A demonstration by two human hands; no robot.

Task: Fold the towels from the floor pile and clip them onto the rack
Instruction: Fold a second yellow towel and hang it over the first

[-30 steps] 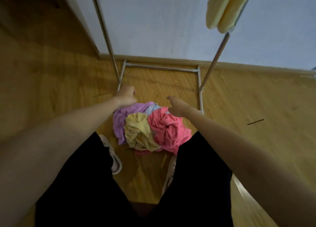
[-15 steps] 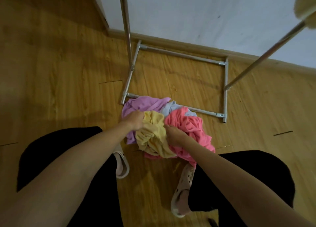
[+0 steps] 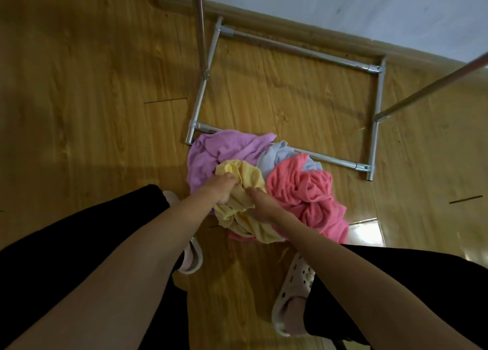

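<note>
Both hands, left hand (image 3: 220, 191), right hand (image 3: 260, 204), gripping yellow towel (image 3: 244, 212); wood floor (image 3: 92, 99).

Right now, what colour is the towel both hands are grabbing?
Yellow towel, clearest in the head view.

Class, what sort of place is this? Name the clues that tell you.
Probably a room in a home: warm wood-plank floor, plain white wall with baseboard, and a silver metal-tube drying rack standing by a crumpled towel pile.

both hands, left hand (image 3: 220, 190) and right hand (image 3: 261, 204), gripping the yellow towel (image 3: 244, 212) atop the floor pile (image 3: 303, 188)
</note>
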